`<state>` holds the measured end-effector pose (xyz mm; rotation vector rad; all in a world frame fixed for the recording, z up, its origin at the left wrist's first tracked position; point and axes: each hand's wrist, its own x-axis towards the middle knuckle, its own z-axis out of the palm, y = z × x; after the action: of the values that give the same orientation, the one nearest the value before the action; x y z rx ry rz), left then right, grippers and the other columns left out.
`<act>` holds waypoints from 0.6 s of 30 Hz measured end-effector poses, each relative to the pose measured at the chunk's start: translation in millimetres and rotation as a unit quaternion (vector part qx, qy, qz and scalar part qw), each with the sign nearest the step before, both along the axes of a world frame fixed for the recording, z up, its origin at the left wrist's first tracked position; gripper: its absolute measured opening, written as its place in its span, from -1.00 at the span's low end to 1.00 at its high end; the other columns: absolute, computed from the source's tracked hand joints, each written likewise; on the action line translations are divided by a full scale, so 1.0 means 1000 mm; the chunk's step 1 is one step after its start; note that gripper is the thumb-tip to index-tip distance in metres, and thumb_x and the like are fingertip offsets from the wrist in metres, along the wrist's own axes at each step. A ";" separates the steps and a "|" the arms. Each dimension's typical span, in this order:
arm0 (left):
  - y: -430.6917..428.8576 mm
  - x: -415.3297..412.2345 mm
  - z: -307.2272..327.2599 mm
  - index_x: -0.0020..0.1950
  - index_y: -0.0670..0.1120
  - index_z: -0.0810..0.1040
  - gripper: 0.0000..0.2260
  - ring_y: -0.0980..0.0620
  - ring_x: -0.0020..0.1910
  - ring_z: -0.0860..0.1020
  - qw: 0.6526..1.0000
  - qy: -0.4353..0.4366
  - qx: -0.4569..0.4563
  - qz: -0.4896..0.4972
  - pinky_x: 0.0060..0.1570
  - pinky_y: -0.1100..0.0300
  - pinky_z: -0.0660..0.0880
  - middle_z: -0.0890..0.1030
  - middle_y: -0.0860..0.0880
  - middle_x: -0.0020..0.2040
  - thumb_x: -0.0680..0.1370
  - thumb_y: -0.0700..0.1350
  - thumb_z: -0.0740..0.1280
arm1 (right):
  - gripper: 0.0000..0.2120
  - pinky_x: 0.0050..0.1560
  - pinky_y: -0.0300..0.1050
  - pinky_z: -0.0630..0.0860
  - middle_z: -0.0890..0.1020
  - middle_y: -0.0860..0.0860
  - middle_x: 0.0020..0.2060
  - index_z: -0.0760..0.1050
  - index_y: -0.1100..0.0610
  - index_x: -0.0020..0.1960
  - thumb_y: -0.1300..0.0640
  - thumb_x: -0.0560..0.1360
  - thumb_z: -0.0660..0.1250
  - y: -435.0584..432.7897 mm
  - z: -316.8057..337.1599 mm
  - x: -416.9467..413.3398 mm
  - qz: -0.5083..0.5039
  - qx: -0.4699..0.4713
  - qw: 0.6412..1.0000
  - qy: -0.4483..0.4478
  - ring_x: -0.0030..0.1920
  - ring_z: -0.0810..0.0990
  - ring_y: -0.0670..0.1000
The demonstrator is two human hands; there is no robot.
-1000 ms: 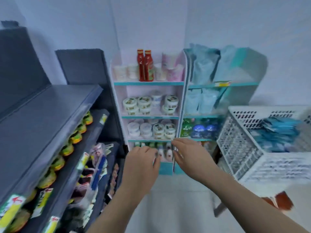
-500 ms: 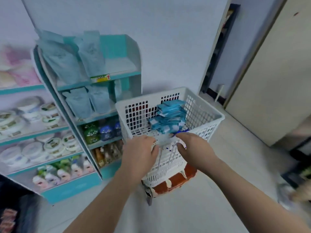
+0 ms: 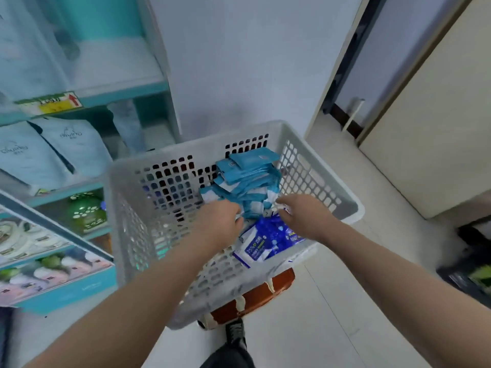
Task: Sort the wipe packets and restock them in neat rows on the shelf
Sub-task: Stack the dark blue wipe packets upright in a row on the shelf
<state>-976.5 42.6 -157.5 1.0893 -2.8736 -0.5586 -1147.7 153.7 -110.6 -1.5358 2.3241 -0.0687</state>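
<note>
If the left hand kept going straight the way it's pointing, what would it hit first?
Most likely the heap of teal wipe packets in the white basket; the left hand points at it and seems almost at its edge.

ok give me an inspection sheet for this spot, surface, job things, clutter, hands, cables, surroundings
surface: pale tiled floor; white perforated basket sits on a brown stool, which is mostly hidden
job's things: light blue wipe packets piled in the basket's far right corner; dark blue packets lie nearer the front
clutter: blurred dark items on the floor at far right
grippers: left hand and right hand are both inside the basket at the packets; grip hidden
cables: nothing seen
surroundings: teal shelf at left holding pale pouches; beige door at right
</note>
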 end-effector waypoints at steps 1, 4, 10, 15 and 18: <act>-0.005 -0.011 -0.012 0.16 -0.10 0.56 -0.74 -0.04 0.06 0.55 0.999 -0.020 0.040 0.002 0.04 0.05 0.51 0.61 -0.05 0.08 0.61 -0.01 0.20 | -0.62 0.26 0.01 0.45 0.53 0.08 0.30 0.41 0.06 0.39 0.02 0.60 0.15 -0.008 -0.007 -0.010 0.009 0.018 1.000 -0.008 0.25 0.51 0.09; -0.015 -0.036 -0.051 0.09 -0.15 0.56 -0.78 -0.08 0.02 0.57 0.987 -0.059 0.146 0.027 0.01 0.04 0.53 0.61 -0.09 0.02 0.57 -0.04 0.27 | -0.64 0.22 0.06 0.47 0.56 0.12 0.25 0.44 0.09 0.37 0.04 0.61 0.16 -0.028 -0.026 -0.035 0.044 0.068 0.996 -0.034 0.22 0.53 0.14; -0.018 -0.067 -0.111 0.02 -0.15 0.49 -0.77 -0.01 -0.09 0.46 0.946 -0.092 0.302 0.078 -0.20 0.17 0.34 0.52 -0.05 -0.02 0.49 -0.04 0.40 | -0.66 0.24 -0.07 0.40 0.55 0.06 0.27 0.48 0.09 0.33 0.08 0.57 0.25 -0.062 -0.063 -0.071 0.105 0.130 0.983 -0.079 0.25 0.49 0.08; -0.012 -0.070 -0.146 0.01 -0.07 0.40 -0.64 0.00 -0.14 0.44 0.933 -0.095 0.330 0.103 -0.22 0.18 0.31 0.49 -0.06 -0.05 0.39 0.01 0.50 | -0.67 0.19 -0.10 0.45 0.59 0.05 0.22 0.52 0.10 0.29 0.10 0.54 0.31 -0.082 -0.098 -0.089 0.139 0.178 0.968 -0.113 0.20 0.53 0.05; -0.012 -0.066 -0.153 0.13 -0.08 0.44 -0.58 0.02 -0.10 0.43 0.939 -0.090 0.316 0.104 -0.19 0.19 0.30 0.51 -0.05 0.00 0.39 0.02 0.51 | -0.67 0.20 -0.07 0.46 0.59 0.06 0.21 0.53 0.16 0.28 0.14 0.53 0.33 -0.088 -0.114 -0.093 0.140 0.202 0.960 -0.135 0.21 0.53 0.07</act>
<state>-1042.0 31.0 -310.7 1.5596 -2.7187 -1.5022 -1241.1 66.0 -224.8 -1.5140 1.7597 0.2393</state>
